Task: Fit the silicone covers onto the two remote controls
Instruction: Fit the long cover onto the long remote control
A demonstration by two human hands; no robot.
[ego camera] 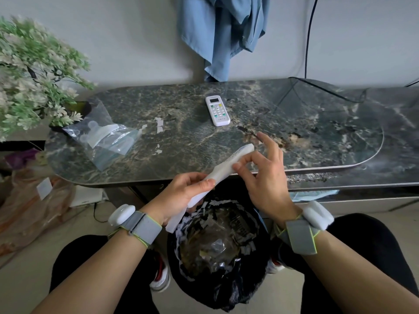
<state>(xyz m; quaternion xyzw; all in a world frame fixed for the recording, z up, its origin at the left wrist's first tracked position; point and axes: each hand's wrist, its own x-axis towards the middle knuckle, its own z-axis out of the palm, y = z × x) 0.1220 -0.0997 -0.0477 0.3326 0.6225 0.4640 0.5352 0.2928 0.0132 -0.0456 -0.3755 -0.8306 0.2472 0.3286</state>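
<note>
We saw a leafy plant point(34, 71) beside the marble table point(294, 123), a blue garment point(223, 35) hanging behind, and a bin point(217, 245) below.

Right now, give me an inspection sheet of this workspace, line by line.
Surface: dark marble-patterned table top, with white paper scraps lying on it.
Job's things: one white remote control lies face up on the table, uncovered; a second remote is held in both hands above the near edge, partly sheathed in whitish silicone.
Clutter: clear plastic bag holding a translucent cover, at the table's left.
Hands: left hand grips the lower end; right hand fingers pinch the upper part.
Cables: black cable runs down the wall onto the table.
Surroundings: artificial plant, hanging blue garment, bin with shredded paper below.
</note>
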